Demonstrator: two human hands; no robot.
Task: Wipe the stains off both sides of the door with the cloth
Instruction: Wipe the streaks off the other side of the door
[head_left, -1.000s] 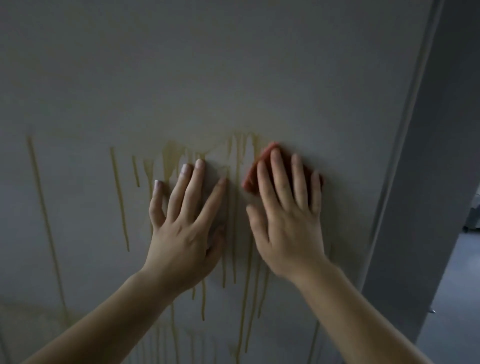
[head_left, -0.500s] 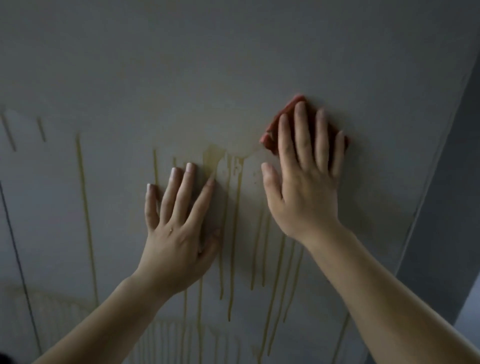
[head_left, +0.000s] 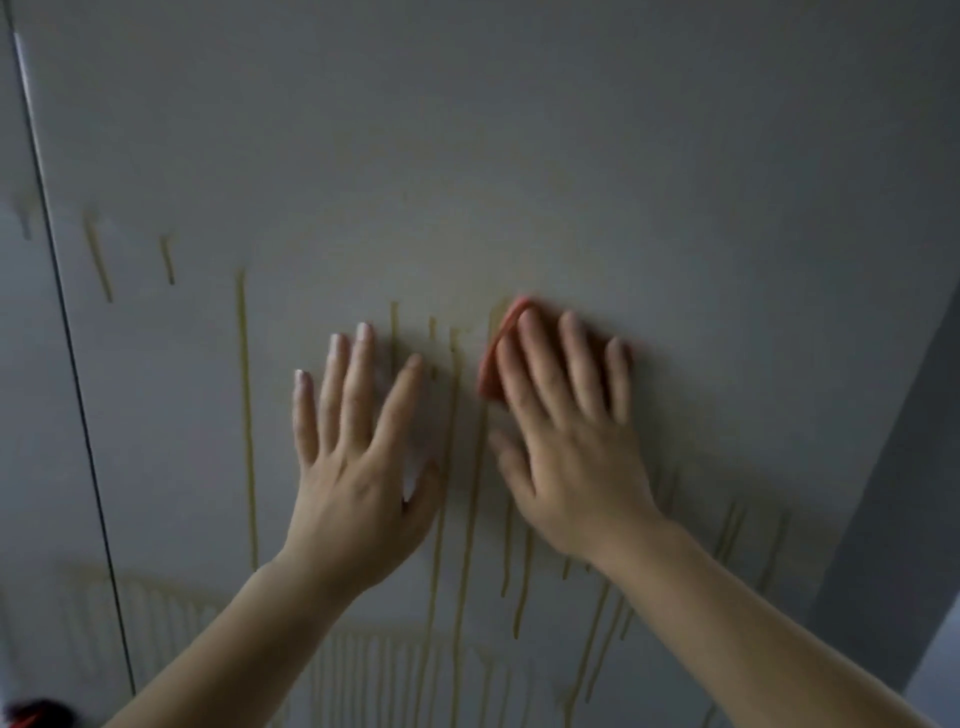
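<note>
Left hand (head_left: 358, 467) lies flat on the door (head_left: 519, 156), its forearm coming up from the near edge. The fingers are straight and a little spread, the thumb points right, and it holds nothing. Just beside it on the right, the right hand (head_left: 571, 441) also presses flat, fingers extended and close together, slightly blurred.

The red cloth (head_left: 506, 325) is pinned between those fingers and the door. Most of it is hidden under the hand. A red edge shows left of the index finger and above the fingertips, and a sliver shows past the little finger.

The door is a pale grey, smooth surface in dim light. Yellowish drip stains (head_left: 244, 415) run down it:
- one long streak left of the left hand
- several between the two hands
- more below the right wrist
- two short ones farther up on the left
- a row of fainter runs low on the door, near the forearms

Above the cloth the surface carries a faint yellowish haze.

At the left a thin dark line (head_left: 67, 364) separates the door from a grey panel (head_left: 26, 415). At the right a darker grey strip (head_left: 909, 467) borders the door. In the near left corner sits a blurred red and dark shape (head_left: 36, 714); I cannot tell what it is.
</note>
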